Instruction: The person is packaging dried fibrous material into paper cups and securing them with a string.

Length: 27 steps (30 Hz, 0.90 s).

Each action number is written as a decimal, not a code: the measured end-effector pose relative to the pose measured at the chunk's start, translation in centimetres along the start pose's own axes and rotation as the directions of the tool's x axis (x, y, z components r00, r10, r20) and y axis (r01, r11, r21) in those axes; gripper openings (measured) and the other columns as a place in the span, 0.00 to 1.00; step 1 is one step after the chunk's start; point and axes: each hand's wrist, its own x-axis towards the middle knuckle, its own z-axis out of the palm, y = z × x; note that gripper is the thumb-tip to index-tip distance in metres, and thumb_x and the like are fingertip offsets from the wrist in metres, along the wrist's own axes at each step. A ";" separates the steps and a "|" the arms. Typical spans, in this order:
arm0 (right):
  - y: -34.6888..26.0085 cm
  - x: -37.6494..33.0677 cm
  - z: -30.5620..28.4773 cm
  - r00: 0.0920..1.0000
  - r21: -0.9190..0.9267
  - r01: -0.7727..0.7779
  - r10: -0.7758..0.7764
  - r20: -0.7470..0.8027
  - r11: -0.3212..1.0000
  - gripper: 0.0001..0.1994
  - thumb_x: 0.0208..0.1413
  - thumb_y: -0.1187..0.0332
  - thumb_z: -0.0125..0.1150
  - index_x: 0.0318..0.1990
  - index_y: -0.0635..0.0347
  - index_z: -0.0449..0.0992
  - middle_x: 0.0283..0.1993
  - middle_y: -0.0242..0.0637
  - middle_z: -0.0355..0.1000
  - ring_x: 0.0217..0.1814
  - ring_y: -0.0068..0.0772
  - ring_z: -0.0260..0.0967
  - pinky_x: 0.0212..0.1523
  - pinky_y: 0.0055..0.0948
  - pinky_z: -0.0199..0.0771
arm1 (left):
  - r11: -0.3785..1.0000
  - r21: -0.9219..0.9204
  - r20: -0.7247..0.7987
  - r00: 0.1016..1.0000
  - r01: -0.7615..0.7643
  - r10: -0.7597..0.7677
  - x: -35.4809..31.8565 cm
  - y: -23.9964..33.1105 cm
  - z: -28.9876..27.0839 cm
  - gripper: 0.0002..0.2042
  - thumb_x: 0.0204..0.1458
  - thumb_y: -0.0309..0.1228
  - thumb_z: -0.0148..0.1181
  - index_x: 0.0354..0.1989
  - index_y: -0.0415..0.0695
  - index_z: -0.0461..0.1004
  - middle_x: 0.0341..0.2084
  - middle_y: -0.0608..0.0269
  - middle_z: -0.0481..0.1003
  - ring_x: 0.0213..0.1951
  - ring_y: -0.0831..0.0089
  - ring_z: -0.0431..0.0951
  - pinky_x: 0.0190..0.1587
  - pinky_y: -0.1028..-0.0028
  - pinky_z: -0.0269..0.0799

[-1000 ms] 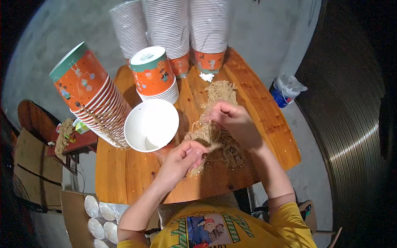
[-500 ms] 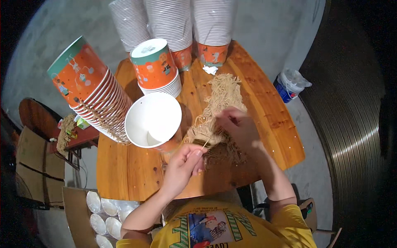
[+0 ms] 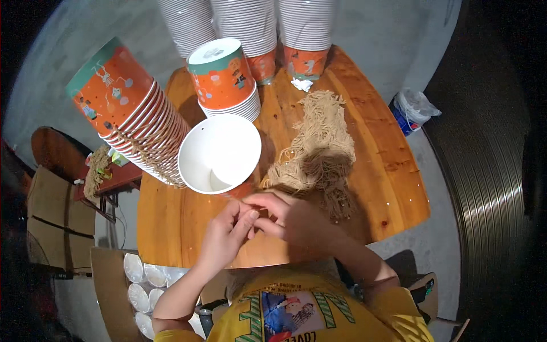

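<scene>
Close together over the front of the wooden table (image 3: 182, 239), both hands meet at their fingertips. My left hand (image 3: 227, 231) is closed in a pinch, in which a thin tan cord showed a moment ago; my fingers mostly hide it now. Against it, my right hand (image 3: 288, 222) is closed too, thumb and fingers curled together, and what lies in them is hidden. Just beyond stands a white paper bucket (image 3: 222, 157), its mouth tilted toward me. To the right lies a long loose heap of tan cords (image 3: 325, 134), partly in shadow.
A leaning stack of orange and green paper buckets (image 3: 122, 94), with cords draped over it, stands left. An upside-down stack (image 3: 225, 82) and wrapped tall stacks (image 3: 307, 28) are behind. Crumpled white tissue (image 3: 302, 85) lies near the heap. A lined bin (image 3: 411, 111) stands right.
My right hand has come off the cord heap, down and left, to meet my left hand. The left hand has shifted slightly left. The view has tilted a little.
</scene>
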 end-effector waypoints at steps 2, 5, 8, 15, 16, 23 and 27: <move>0.5 0.3 0.9 0.972 0.333 -0.234 0.209 0.110 0.914 0.11 0.56 0.68 0.58 0.45 0.62 0.71 0.37 0.41 0.74 0.36 0.32 0.74 0.38 0.26 0.74 | 0.999 -0.042 0.015 1.000 0.016 -0.015 0.3 0.1 -0.5 0.09 0.61 0.33 0.51 0.31 0.41 0.68 0.18 0.72 0.68 0.21 0.85 0.64 0.23 0.82 0.60; 0.4 0.3 0.7 0.985 0.105 -0.166 0.160 0.062 0.980 0.06 0.57 0.70 0.58 0.37 0.63 0.73 0.30 0.37 0.74 0.32 0.24 0.73 0.33 0.25 0.73 | 0.985 -0.148 0.057 0.995 0.090 -0.082 -0.1 -0.1 -1.6 0.08 0.61 0.33 0.50 0.33 0.42 0.67 0.18 0.72 0.68 0.21 0.86 0.65 0.25 0.83 0.61; 0.2 0.4 0.8 0.986 0.104 -0.160 0.155 0.057 0.982 0.05 0.57 0.71 0.57 0.34 0.64 0.73 0.28 0.35 0.73 0.30 0.20 0.71 0.31 0.24 0.72 | 0.982 -0.160 0.122 0.989 0.099 -0.080 -0.4 0.1 -1.9 0.08 0.62 0.32 0.49 0.34 0.42 0.67 0.19 0.72 0.69 0.21 0.85 0.65 0.24 0.83 0.62; 0.2 0.8 1.2 0.947 0.247 -0.323 0.309 0.093 0.914 0.05 0.57 0.71 0.56 0.33 0.64 0.73 0.24 0.30 0.72 0.27 0.15 0.67 0.28 0.22 0.69 | 0.928 0.323 0.030 0.982 -0.187 0.188 -0.3 0.0 -1.8 0.03 0.58 0.25 0.50 0.37 0.39 0.65 0.23 0.60 0.71 0.25 0.68 0.74 0.29 0.72 0.70; 0.3 0.8 1.3 0.947 0.246 -0.322 0.308 0.095 0.914 0.05 0.57 0.71 0.56 0.33 0.64 0.73 0.24 0.30 0.72 0.27 0.15 0.67 0.28 0.22 0.69 | 0.783 0.529 0.022 0.928 -0.327 0.372 -0.3 -0.1 -1.7 0.03 0.57 0.23 0.50 0.37 0.39 0.65 0.23 0.56 0.71 0.27 0.62 0.76 0.30 0.69 0.72; 1.3 0.9 1.8 0.882 0.416 -0.470 0.430 0.191 0.779 0.06 0.58 0.71 0.54 0.34 0.64 0.74 0.29 0.26 0.70 0.31 0.14 0.64 0.33 0.19 0.66 | 0.481 0.697 0.195 0.785 -0.532 0.587 0.2 -1.1 -2.2 0.11 0.46 0.20 0.55 0.39 0.40 0.66 0.29 0.56 0.69 0.32 0.57 0.74 0.31 0.64 0.71; 1.7 1.0 1.9 0.879 0.447 -0.476 0.411 0.239 0.757 0.06 0.58 0.70 0.54 0.36 0.64 0.73 0.30 0.25 0.70 0.33 0.13 0.64 0.35 0.18 0.66 | 0.391 0.772 0.221 0.789 -0.501 0.573 0.2 -1.1 -2.3 0.13 0.43 0.21 0.56 0.39 0.40 0.66 0.29 0.56 0.68 0.32 0.58 0.73 0.31 0.64 0.71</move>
